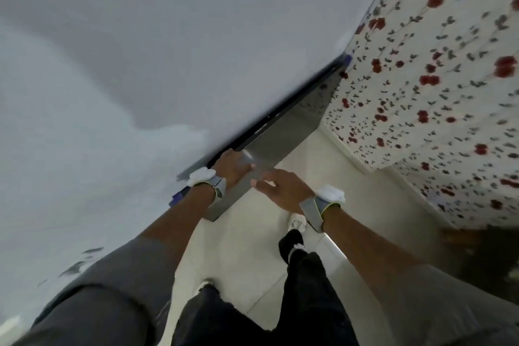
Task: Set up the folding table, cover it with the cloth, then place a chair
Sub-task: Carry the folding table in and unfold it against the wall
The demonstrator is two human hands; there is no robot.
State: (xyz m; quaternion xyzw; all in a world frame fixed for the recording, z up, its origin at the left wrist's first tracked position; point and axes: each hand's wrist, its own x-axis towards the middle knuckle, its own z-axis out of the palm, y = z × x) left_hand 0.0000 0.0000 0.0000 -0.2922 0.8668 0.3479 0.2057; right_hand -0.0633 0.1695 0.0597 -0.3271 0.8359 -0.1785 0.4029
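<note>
White wall (pixel 140 50) fills nine to twelve o'clock. Flowered cloth (pixel 435 78) drapes a block at two o'clock. Between them a narrow strip of tiled floor (pixel 252 261) lies open toward six. The folding table (pixel 280 132) stands on edge along the wall, near centre. The left hand (pixel 231 167) grips its near end, and the right hand (pixel 278 188), fingers spread wide, is just beside it.

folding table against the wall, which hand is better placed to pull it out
Left. The left hand rests on the edge of the folding table; the right hand hovers open beside it, holding nothing.
</note>
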